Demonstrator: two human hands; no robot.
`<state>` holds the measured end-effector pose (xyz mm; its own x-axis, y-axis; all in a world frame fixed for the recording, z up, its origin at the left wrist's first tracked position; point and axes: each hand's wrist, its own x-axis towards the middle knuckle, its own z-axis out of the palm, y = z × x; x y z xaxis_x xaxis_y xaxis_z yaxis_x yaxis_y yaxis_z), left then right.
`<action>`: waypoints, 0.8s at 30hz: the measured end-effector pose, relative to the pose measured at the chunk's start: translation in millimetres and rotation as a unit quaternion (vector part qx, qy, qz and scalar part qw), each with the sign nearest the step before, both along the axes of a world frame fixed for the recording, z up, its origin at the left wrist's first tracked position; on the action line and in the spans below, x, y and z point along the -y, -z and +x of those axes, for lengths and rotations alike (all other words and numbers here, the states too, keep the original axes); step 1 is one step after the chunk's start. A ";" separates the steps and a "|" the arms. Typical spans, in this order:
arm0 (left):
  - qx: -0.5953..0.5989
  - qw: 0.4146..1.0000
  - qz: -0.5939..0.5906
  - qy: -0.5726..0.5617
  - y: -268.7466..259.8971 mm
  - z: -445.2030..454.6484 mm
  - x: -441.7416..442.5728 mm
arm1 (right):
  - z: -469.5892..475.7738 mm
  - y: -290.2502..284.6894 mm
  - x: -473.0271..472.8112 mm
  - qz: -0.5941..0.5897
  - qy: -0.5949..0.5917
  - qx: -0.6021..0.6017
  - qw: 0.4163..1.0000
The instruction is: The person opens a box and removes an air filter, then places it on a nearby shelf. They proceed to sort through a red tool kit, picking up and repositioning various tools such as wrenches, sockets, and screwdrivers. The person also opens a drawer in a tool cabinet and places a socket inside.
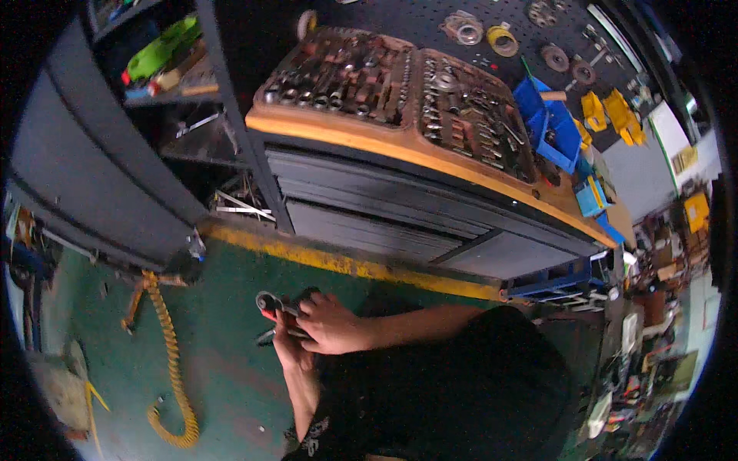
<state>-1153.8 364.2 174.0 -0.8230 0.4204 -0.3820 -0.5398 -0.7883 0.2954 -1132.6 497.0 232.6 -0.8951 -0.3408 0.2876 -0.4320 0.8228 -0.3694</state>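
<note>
My left hand (293,348) and my right hand (331,325) are together over the green floor, both closed around a small metal hand tool (268,302) with a round head and a red part. Its exact kind cannot be told. The fingers hide its middle. A dark piece (308,293) shows by the right fingertips, and a thin metal end (265,337) sticks out left of the left hand. Beyond the hands, two trays of sockets and bits, the left tray (346,112) and the right tray (429,137), lie on the workbench.
The wooden bench edge (346,131) runs above grey drawers (369,178). Blue bins (556,135) and yellow bins (622,118) stand at the right. A coiled yellow air hose (173,357) hangs down at left, near a grey cabinet (86,144). Open shelves hold a green object (164,49).
</note>
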 end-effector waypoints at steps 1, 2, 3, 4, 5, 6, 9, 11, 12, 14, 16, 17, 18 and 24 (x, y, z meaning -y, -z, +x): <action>0.057 0.998 -0.015 -0.003 3.5 -4.4 0.4 | -0.3 2.6 1.8 0.011 -0.003 0.022 1.000; 0.027 0.999 -0.026 -0.003 6.9 -5.2 -1.6 | -4.0 6.5 2.3 -0.035 -0.008 0.070 0.997; -0.001 1.000 -0.008 0.003 9.6 -8.7 -2.7 | -9.9 9.6 1.8 -0.012 -0.021 0.095 0.995; -0.016 1.000 0.011 0.013 11.5 -12.7 -6.3 | -17.4 12.5 -2.4 0.009 -0.035 0.122 0.992; -0.032 0.999 0.030 0.022 12.7 -19.1 -10.0 | -27.1 14.2 -8.8 0.044 -0.043 0.173 0.983; -0.004 0.999 0.032 0.023 11.4 -21.9 -14.5 | -38.3 11.9 -15.6 -0.008 -0.068 0.225 0.972; 0.013 0.999 0.031 0.000 5.5 -39.2 -21.3 | -84.7 -12.5 -57.8 -0.126 -0.155 0.393 0.898; 0.088 0.994 0.018 -0.058 4.7 -56.3 -25.9 | -112.6 -46.9 -104.4 -0.322 -0.161 0.500 0.788; 0.091 0.994 -0.042 -0.045 3.9 -61.8 -23.7 | -128.5 -67.0 -135.5 -0.395 -0.148 0.469 0.776; 0.105 0.987 -0.111 -0.045 4.4 -75.7 -22.8 | -176.7 -111.1 -204.7 -0.460 -0.039 0.320 0.827; 0.096 0.985 -0.101 -0.102 4.4 -89.5 -22.5 | -253.1 -151.2 -274.3 -0.502 -0.004 0.203 0.841; 0.107 0.981 -0.090 -0.136 3.8 -96.2 -23.4 | -298.7 -163.0 -299.0 -0.512 0.068 0.147 0.843; 0.086 0.979 -0.129 -0.134 1.6 -101.0 -23.4 | -347.7 -174.1 -325.3 -0.452 0.121 0.160 0.869; 0.085 0.953 -0.166 -0.238 -24.6 -109.5 -32.3 | -553.9 -127.5 -395.3 -0.335 0.250 0.211 0.884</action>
<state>-1263.2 396.4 198.6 -0.8041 -0.1526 -0.5746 -0.2072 -0.8340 0.5114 -1686.6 892.4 360.1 -0.9611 0.2483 -0.1210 0.2170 0.4078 -0.8869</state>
